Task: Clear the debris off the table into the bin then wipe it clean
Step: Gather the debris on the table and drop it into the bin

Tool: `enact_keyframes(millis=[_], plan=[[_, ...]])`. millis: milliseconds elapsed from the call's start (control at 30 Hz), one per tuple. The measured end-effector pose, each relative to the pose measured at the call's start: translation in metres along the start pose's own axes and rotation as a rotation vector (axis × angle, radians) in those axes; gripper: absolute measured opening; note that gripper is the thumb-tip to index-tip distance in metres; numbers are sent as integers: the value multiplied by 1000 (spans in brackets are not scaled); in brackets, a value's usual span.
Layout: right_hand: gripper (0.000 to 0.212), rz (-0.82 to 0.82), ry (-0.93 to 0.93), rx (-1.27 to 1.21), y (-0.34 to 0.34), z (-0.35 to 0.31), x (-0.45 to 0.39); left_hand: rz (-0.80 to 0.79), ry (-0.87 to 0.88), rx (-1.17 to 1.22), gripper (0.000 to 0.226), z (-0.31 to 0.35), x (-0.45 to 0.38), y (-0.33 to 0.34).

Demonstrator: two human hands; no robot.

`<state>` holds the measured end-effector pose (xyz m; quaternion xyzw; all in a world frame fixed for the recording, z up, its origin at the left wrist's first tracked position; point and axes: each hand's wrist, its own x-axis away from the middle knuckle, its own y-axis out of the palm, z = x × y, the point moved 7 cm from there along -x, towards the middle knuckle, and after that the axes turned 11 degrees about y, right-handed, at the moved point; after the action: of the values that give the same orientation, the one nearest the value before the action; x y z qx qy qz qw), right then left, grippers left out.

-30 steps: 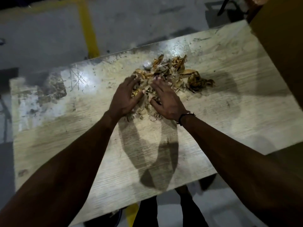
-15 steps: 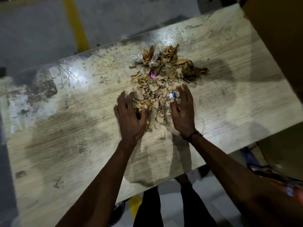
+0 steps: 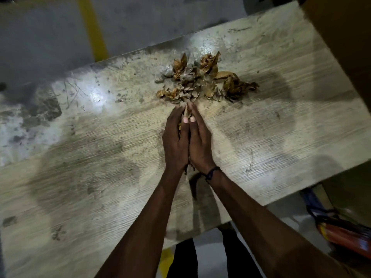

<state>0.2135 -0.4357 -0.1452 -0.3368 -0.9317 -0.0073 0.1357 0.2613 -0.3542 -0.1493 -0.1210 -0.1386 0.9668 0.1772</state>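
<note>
From the head view, the only one there is, the step in hand looks like the first half of the task: gathering debris by the handful, with the wiping not yet begun. The left hand [image 3: 175, 140] and the right hand [image 3: 200, 143] are pressed side by side on the table [image 3: 84, 177], thumbs touching along the middle, fingers fairly straight and drawn together so that the palms form a closed scoop. Scraps of the debris show between the fingertips and again at the heels of the hands near the wrists, so a portion seems to be caught between the palms, squeezed rather than gripped by curled fingers. The rest of the debris pile [image 3: 204, 81] lies just beyond the fingertips, toward the far edge of the table, touching or nearly touching them. The next move, as I judge it, calls for lifting the cupped load without letting it spill out of the gaps and carrying it to the bin; no bin can be identified with certainty here, though a brown box edge [image 3: 345, 47] stands at the right. Counted: two hands, one table, one main heap of dry leaf-like debris with too many pieces to count, one dark wristband [image 3: 211, 173] on the right wrist, and one yellow floor line [image 3: 92, 27] beyond the table.
</note>
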Motion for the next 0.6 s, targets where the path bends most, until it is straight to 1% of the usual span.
enact_keyframes(millis=[133,233,300,467,533,600], plan=[[42,-56,156,-190,5,4,6,98,-157,306,39,1,10,2],[39,-57,247,-297,4,7,14,195,-280,457,36,3,21,0],[36,-45,278,-338,1,7,21,265,-350,552,30,4,30,-1],[25,-34,354,-451,-2,0,49,439,-430,656,21,24,58,-14],[24,-41,378,-473,-2,-6,59,498,-439,683,19,35,66,-21],[26,-51,374,-474,-2,-19,67,523,-423,688,18,48,69,-28]])
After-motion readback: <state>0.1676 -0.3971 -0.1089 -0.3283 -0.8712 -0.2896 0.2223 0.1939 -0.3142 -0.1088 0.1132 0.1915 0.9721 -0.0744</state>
